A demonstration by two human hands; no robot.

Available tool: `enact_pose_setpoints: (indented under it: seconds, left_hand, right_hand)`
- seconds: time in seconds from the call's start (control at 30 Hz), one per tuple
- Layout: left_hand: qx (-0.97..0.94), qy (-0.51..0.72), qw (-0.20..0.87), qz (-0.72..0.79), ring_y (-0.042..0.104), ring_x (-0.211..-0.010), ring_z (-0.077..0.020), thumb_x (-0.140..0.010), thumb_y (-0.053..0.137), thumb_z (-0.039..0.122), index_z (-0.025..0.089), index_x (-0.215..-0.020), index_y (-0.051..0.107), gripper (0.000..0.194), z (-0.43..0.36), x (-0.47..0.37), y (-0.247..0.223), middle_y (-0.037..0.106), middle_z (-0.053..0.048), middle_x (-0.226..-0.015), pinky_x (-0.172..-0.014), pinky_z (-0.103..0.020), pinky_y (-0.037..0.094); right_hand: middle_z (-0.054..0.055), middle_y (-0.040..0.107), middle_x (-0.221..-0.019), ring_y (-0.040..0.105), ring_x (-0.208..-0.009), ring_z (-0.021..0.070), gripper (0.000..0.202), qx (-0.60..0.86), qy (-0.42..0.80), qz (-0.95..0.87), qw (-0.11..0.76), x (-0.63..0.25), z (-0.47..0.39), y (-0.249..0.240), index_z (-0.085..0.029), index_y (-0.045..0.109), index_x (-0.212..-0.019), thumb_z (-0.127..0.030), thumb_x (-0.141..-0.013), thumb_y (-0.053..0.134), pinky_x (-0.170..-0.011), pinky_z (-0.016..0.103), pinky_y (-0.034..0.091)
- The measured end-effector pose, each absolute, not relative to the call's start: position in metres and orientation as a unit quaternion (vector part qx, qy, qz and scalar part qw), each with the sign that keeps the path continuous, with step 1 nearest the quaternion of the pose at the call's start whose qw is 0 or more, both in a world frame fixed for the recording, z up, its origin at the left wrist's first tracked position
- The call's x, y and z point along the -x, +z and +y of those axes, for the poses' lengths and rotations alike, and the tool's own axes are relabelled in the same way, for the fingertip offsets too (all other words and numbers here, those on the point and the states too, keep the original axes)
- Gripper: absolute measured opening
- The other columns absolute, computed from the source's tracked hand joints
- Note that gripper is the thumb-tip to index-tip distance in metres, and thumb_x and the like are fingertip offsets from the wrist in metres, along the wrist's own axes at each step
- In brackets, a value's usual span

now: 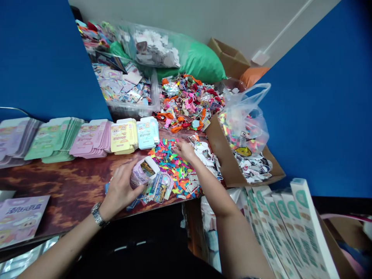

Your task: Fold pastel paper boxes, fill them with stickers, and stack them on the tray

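Small purple printed carton [138,177] sits in the left hand [123,188], above the near edge of the table, its white-flapped mouth open and a dark, gold-lettered card showing inside. The left hand is wrapped around the carton, thumb on the near side. The right hand [185,150] reaches to the far part of a heap of bright scraps [171,161], fingers bent down among them; whether they have closed on a piece cannot be told.

The step in hand looks like picking from the heap while the carton is held ready. The next move seems to call for a fine fingertip pinch on the right and a steady, light grip on the left, since thin card would likely crease if squeezed.

The scraps are small, flat and tongue-like, perhaps rubbery, in pink, yellow, green, blue and orange. Glossy, partly iridescent cards [162,189] lie just beside the carton, on its right and near side. White die-cut paper pieces [207,157] spread to the right of the heap, against a matte brown cardboard box [219,153]. Along the far left, flat pastel carton blanks [90,139] lean in overlapping stacks on the glossy, red-brown marbled table [72,184].
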State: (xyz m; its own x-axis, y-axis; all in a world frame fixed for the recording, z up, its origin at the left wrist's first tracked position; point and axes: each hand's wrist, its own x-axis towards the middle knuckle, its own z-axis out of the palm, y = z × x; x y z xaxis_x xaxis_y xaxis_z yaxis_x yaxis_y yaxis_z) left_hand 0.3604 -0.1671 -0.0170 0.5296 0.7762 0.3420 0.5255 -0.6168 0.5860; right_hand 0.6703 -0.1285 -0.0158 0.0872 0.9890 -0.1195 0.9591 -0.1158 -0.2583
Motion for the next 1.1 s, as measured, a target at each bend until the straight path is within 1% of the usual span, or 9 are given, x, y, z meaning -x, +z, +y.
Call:
enact_pose_setpoints:
  seconds: [0.17, 0.3, 0.37, 0.53, 0.67, 0.77, 0.93, 1.0, 1.1]
  left_hand:
    - [-0.844, 0.273, 0.218, 0.407, 0.052, -0.122, -0.0316, -0.083, 0.064, 0.038, 0.02, -0.145, 0.034, 0.072, -0.161, -0.368, -0.02, 0.052, -0.015, -0.137, -0.103, -0.046, 0.044]
    - [-0.844, 0.262, 0.18, 0.432, 0.053, -0.115, -0.0332, -0.081, 0.064, 0.037, 0.013, -0.142, 0.038, 0.07, -0.154, -0.38, -0.023, 0.056, -0.017, -0.127, -0.099, -0.047, 0.046]
    - [-0.85, 0.255, 0.159, 0.433, 0.053, -0.112, -0.0334, -0.081, 0.063, 0.035, 0.013, -0.143, 0.037, 0.071, -0.154, -0.387, -0.023, 0.056, -0.017, -0.125, -0.096, -0.047, 0.047]
    - [-0.865, 0.247, 0.158, 0.408, 0.05, -0.119, -0.0336, -0.081, 0.061, 0.029, 0.017, -0.147, 0.031, 0.073, -0.16, -0.396, -0.022, 0.053, -0.016, -0.129, -0.097, -0.047, 0.047]
    - [-0.867, 0.25, 0.162, 0.398, 0.05, -0.12, -0.0341, -0.082, 0.06, 0.028, 0.016, -0.146, 0.031, 0.072, -0.161, -0.391, -0.026, 0.053, -0.016, -0.131, -0.098, -0.047, 0.045]
    - [-0.862, 0.263, 0.161, 0.403, 0.051, -0.119, -0.0346, -0.082, 0.061, 0.031, 0.015, -0.147, 0.029, 0.073, -0.157, -0.387, -0.029, 0.053, -0.018, -0.131, -0.099, -0.049, 0.045]
    - [-0.858, 0.289, 0.192, 0.38, 0.052, -0.122, -0.033, -0.084, 0.06, 0.032, 0.02, -0.148, 0.027, 0.073, -0.153, -0.387, -0.027, 0.053, -0.016, -0.133, -0.102, -0.048, 0.044]
    - [-0.851, 0.295, 0.203, 0.385, 0.053, -0.122, -0.0329, -0.085, 0.061, 0.037, 0.021, -0.149, 0.027, 0.074, -0.152, -0.385, -0.027, 0.053, -0.016, -0.134, -0.102, -0.049, 0.045]
    - [-0.845, 0.296, 0.212, 0.392, 0.053, -0.124, -0.0335, -0.084, 0.063, 0.045, 0.022, -0.148, 0.029, 0.076, -0.152, -0.381, -0.028, 0.053, -0.016, -0.136, -0.102, -0.049, 0.045]
  right_hand:
    - [0.006, 0.065, -0.094, 0.058, -0.09, 0.018, 0.021, 0.717, 0.107, -0.683, 0.088, -0.666, -0.146, 0.016, -0.018, 0.068, -0.093, -0.033, -0.095, 0.054, -0.075, 0.025, 0.038]
    - [0.001, 0.063, -0.081, 0.057, -0.078, 0.0147, 0.018, 0.639, 0.131, -0.735, 0.186, -0.65, -0.164, 0.049, -0.019, 0.066, -0.085, -0.032, -0.094, 0.056, -0.07, 0.024, 0.038]
    - [0.0, 0.062, -0.076, 0.056, -0.072, 0.0137, 0.018, 0.601, 0.154, -0.759, 0.198, -0.633, -0.171, 0.056, -0.02, 0.065, -0.081, -0.031, -0.093, 0.057, -0.067, 0.023, 0.038]
    - [0.005, 0.065, -0.086, 0.057, -0.072, 0.0156, 0.012, 0.618, 0.116, -0.763, 0.149, -0.592, -0.179, 0.043, -0.019, 0.066, -0.085, -0.024, -0.091, 0.057, -0.066, 0.025, 0.04]
    - [0.004, 0.07, -0.093, 0.064, -0.083, 0.0152, 0.016, 0.542, 0.203, -0.791, 0.198, -0.583, -0.182, 0.033, -0.019, 0.065, -0.098, -0.011, -0.088, 0.055, -0.074, 0.023, 0.045]
    - [0.004, 0.071, -0.098, 0.066, -0.086, 0.0137, 0.02, 0.525, 0.234, -0.776, 0.26, -0.583, -0.187, 0.031, -0.019, 0.06, -0.11, -0.014, -0.093, 0.052, -0.078, 0.022, 0.048]
    - [0.005, 0.071, -0.094, 0.065, -0.085, 0.0142, 0.016, 0.492, 0.186, -0.807, 0.27, -0.59, -0.183, 0.031, -0.019, 0.065, -0.098, -0.023, -0.096, 0.05, -0.078, 0.024, 0.049]
    - [0.003, 0.072, -0.095, 0.066, -0.084, 0.0128, 0.017, 0.517, 0.201, -0.784, 0.278, -0.607, -0.168, 0.031, -0.021, 0.066, -0.103, -0.028, -0.096, 0.053, -0.078, 0.022, 0.049]
    - [0.001, 0.071, -0.099, 0.065, -0.085, 0.014, 0.02, 0.696, 0.128, -0.666, 0.237, -0.652, -0.129, 0.025, -0.023, 0.067, -0.107, -0.03, -0.095, 0.052, -0.079, 0.023, 0.049]
